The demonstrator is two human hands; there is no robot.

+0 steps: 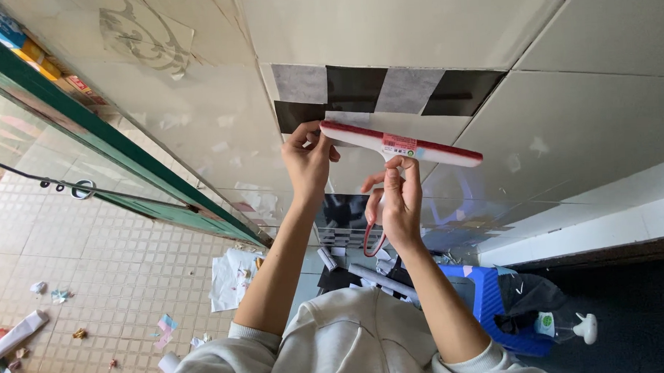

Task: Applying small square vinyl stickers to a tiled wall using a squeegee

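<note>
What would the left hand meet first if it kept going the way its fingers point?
Probably the tiled wall: the left hand pinches the end of the red-and-white squeegee, fingers aimed at the black-and-grey checkered sheet stuck there. Depth is unclear.

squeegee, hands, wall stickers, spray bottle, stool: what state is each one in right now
squeegee: held against the wall tile, blade tilted
left hand: pinching the squeegee's left end
right hand: gripping the squeegee handle
checkered film: stuck flat on the wall
blue stool: on the floor, things on it
spray bottle: lying on its side
</note>
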